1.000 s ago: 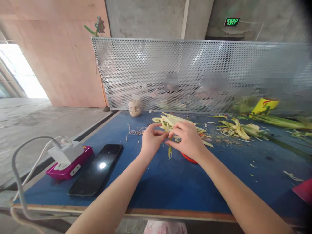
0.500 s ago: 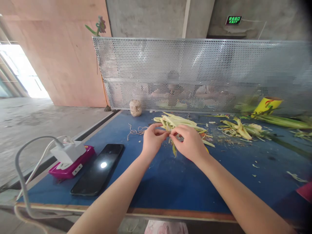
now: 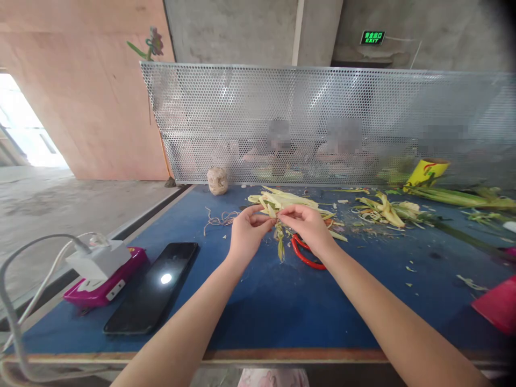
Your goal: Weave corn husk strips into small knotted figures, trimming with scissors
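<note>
My left hand (image 3: 246, 232) and my right hand (image 3: 309, 227) meet fingertip to fingertip above the blue table. Both are closed in a pinch at the top of a small bunch of corn husk (image 3: 281, 248), whose yellow-green end hangs down between them. What exactly lies between the fingertips is partly hidden. Behind the hands lies a pile of pale husk strips (image 3: 290, 200). Red-handled scissors (image 3: 307, 261) rest on the table beneath my right hand, their blades covered. Left of my left hand is a tangle of thin brownish string (image 3: 220, 219).
A black phone (image 3: 151, 293) and a magenta power strip (image 3: 116, 285) with a white charger lie at left. A ball-like object (image 3: 217, 180) stands near the perforated metal screen (image 3: 242, 118). Husk scraps (image 3: 382, 210), a yellow roll (image 3: 427, 173) and a pink object (image 3: 497, 305) are at right.
The view has shifted slightly right. My hands keep pinching the husk, and more of its hanging end shows. The red scissor handles, mostly hidden before, are now visible.
</note>
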{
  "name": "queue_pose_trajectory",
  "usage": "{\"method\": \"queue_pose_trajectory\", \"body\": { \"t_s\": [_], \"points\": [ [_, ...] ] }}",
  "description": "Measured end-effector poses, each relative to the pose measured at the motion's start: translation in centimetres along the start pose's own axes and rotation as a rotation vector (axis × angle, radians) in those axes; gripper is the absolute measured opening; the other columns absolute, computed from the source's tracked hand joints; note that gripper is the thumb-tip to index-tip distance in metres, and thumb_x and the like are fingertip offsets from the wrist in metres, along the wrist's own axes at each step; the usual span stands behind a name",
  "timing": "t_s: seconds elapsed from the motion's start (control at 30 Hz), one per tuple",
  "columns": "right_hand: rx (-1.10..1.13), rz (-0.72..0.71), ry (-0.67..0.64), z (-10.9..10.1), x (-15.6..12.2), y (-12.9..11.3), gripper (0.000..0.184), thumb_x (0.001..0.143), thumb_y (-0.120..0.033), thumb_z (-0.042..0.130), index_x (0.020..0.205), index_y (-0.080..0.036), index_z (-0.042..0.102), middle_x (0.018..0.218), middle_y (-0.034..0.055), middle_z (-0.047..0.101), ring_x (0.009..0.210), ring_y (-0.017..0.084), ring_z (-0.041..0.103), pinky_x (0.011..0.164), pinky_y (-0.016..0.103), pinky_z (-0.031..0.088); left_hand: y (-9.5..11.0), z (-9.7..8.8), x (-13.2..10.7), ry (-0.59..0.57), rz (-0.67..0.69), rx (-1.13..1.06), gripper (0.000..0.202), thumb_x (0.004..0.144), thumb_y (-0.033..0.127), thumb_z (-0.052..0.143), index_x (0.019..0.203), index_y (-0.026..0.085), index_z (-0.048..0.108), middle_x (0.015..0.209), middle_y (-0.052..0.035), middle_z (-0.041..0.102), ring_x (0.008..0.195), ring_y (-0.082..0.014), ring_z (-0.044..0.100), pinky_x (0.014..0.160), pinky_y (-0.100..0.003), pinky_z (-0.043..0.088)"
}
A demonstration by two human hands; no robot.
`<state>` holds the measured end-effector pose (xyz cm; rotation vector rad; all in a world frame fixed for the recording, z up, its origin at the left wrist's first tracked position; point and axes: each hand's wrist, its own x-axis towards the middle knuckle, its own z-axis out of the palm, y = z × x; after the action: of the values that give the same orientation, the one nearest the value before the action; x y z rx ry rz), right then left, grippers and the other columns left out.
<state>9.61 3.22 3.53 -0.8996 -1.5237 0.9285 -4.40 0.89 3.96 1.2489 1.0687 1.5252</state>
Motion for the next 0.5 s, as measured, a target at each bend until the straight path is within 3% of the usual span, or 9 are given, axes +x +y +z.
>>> {"method": "queue_pose_trajectory", "body": {
  "t_s": [0.2,0.37,0.5],
  "points": [
    [-0.020,-0.057,0.058,0.17,-0.24,-0.06,0.013,0.067,-0.027,0.065,0.073,-0.017,0.058,0.072,0.0036,0.066,0.069,0.017,0.062,0.067,0.031,0.048,0.16,0.13,-0.14,-0.015,-0.017,-0.026,0.039,0.059,0.014,0.073,0.095,0.010,0.059,0.063,-0.0011,0.069,0.055,-0.0097,0.061,0.060,-0.023,0.050],
    [0.029,-0.056,0.104,0.26,-0.33,-0.22,0.029,0.066,-0.025,0.068,0.088,-0.021,0.049,0.070,0.0003,0.067,0.061,0.015,0.062,0.062,0.029,0.048,0.20,0.23,-0.20,-0.019,-0.022,-0.044,0.037,0.060,0.016,0.073,0.094,0.010,0.059,0.062,-0.0005,0.068,0.054,-0.0093,0.061,0.058,-0.023,0.050],
    [-0.059,-0.099,0.119,0.20,-0.36,-0.12,0.023,0.067,-0.025,0.067,0.084,-0.020,0.052,0.071,0.0020,0.067,0.065,0.016,0.063,0.064,0.030,0.049,0.26,0.29,-0.27,-0.029,-0.024,-0.079,0.036,0.060,0.016,0.073,0.092,0.011,0.059,0.062,0.0001,0.068,0.055,-0.0087,0.060,0.059,-0.022,0.050]
  ]
}}
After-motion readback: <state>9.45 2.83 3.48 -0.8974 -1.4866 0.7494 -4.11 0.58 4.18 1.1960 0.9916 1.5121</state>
